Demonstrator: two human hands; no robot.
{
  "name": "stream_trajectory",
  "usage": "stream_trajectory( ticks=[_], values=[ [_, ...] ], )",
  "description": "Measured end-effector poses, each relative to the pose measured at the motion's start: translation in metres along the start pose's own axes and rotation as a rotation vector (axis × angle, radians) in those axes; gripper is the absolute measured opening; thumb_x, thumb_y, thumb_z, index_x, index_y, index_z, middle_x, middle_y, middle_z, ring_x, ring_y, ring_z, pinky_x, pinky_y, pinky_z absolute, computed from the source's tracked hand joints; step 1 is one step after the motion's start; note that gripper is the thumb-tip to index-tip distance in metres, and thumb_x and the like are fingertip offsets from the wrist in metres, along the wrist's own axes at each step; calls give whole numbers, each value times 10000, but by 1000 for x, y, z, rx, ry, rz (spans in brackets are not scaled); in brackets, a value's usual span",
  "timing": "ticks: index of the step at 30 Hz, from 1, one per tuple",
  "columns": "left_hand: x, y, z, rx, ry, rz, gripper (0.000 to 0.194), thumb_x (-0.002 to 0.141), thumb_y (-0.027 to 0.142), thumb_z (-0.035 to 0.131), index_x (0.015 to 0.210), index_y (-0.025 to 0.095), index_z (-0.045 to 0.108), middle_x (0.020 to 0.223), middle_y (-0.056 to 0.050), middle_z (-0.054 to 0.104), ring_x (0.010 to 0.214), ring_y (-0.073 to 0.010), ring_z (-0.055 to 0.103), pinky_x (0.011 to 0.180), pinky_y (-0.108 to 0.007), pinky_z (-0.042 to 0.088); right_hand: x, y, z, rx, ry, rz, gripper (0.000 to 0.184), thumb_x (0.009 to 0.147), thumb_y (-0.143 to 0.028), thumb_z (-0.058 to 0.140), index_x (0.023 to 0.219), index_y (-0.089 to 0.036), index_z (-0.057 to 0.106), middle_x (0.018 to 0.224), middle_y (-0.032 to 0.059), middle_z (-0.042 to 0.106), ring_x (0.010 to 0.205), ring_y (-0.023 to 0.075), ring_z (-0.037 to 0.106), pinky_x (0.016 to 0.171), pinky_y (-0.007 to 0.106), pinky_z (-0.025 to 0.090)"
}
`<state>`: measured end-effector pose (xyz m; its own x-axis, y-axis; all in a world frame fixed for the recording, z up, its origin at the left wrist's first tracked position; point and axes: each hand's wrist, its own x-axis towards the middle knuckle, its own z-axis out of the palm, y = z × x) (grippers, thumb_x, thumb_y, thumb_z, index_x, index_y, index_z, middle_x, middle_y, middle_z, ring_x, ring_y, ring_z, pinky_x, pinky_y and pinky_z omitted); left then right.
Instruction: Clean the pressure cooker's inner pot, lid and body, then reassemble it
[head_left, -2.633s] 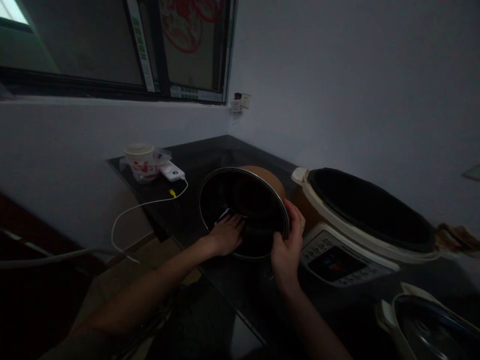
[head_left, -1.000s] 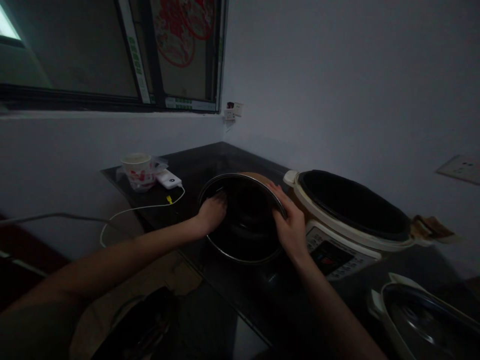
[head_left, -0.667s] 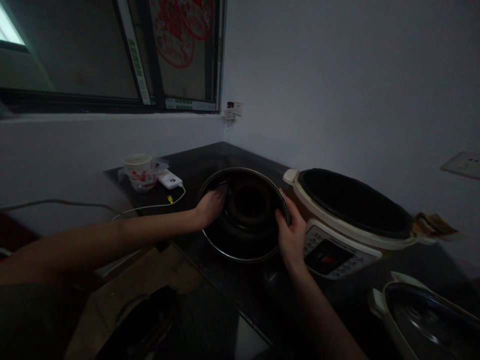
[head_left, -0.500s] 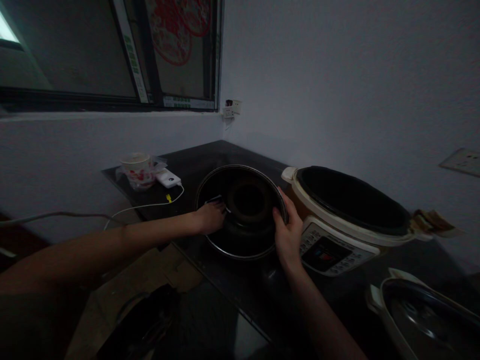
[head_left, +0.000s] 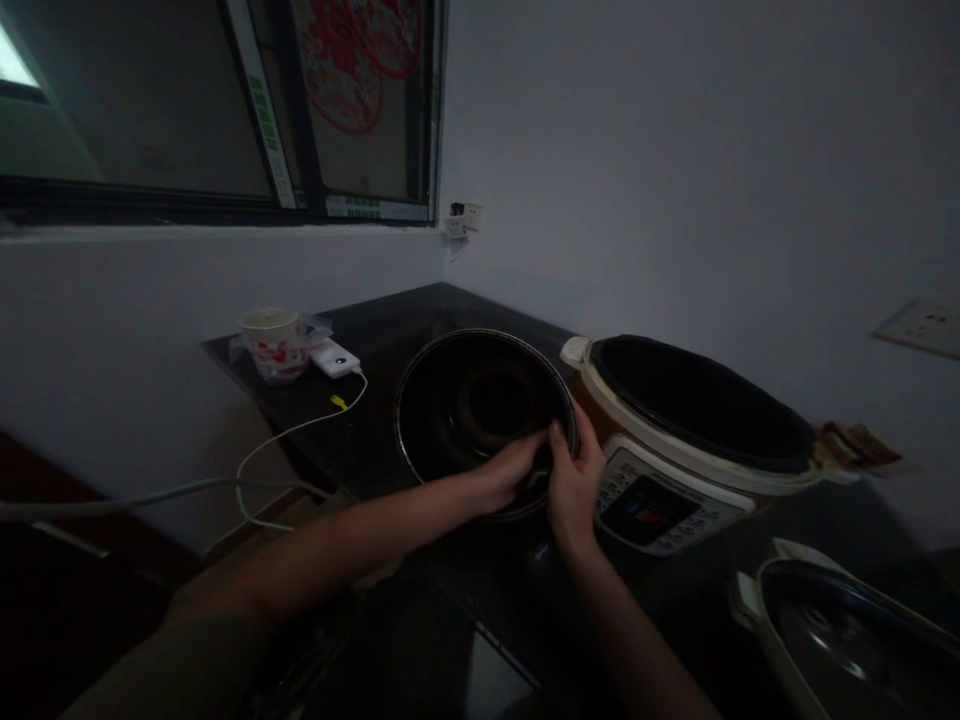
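A dark round cooker pot [head_left: 442,370] with a pale rim stands tilted on the black countertop, its hollow facing me. My right hand [head_left: 576,470] grips the right side of the rim, thumb inside and fingers around the outside. Inside the pot, at its lower right wall, is my left hand [head_left: 510,475], close beside the right thumb. Its fingers are bent and partly hidden; a small pale edge shows beneath them, too dark to name. Right of the pot sits an open electric cooker [head_left: 675,490] with a button panel and a black interior.
A detached cooker lid [head_left: 840,640] lies at lower right. On the countertop [head_left: 390,310] at left are a paper cup [head_left: 271,345] in plastic wrap and a white power bank [head_left: 335,358] with a cable. Folded brown cloth [head_left: 862,447] hangs at the cooker's right handle. Walls border the countertop.
My left hand has moved from the pot's left inner wall across to its lower right wall, near my right hand. My right hand keeps its grip on the rim.
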<state>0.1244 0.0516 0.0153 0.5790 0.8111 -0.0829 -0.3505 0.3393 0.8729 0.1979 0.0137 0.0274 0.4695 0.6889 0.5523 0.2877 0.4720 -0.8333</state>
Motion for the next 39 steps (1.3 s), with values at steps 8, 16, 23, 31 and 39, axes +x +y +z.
stream_trajectory(
  ticks=[8,16,23,31,39],
  values=[
    [-2,10,20,-214,62,7,318,880,354,475,1046,152,657,1152,-81,674,1134,-196,586,1039,-322,400,-2,-2,3,31,18,24,410,895,-430,475,1211,-195,591,1300,105,586,1216,232,522,1063,474,356],
    [-56,17,-5,799,-300,247,513,936,228,286,1432,121,360,1530,-70,304,1414,-168,256,1181,-375,164,0,-5,3,-38,8,15,416,881,-385,517,1250,-196,561,1320,100,563,1237,225,498,1072,457,344],
    [-92,9,-55,1596,-303,282,548,959,341,321,1447,91,322,1494,-163,349,1363,-246,363,1121,-383,296,-3,1,1,-39,27,13,409,883,-374,529,1257,-218,575,1311,88,578,1213,235,521,1053,472,369],
    [-67,48,-121,2211,-175,367,393,921,294,415,1187,105,633,1298,-179,581,1240,-276,519,1054,-411,351,-6,2,1,0,26,20,408,882,-379,538,1255,-217,577,1311,86,577,1223,234,512,1067,470,352],
    [-46,57,-114,2314,-88,313,359,898,249,445,1096,48,667,1236,-231,607,1213,-304,537,1038,-444,353,-8,6,-1,-1,29,33,399,889,-379,531,1254,-224,574,1305,78,577,1220,228,511,1064,464,352]
  ],
)
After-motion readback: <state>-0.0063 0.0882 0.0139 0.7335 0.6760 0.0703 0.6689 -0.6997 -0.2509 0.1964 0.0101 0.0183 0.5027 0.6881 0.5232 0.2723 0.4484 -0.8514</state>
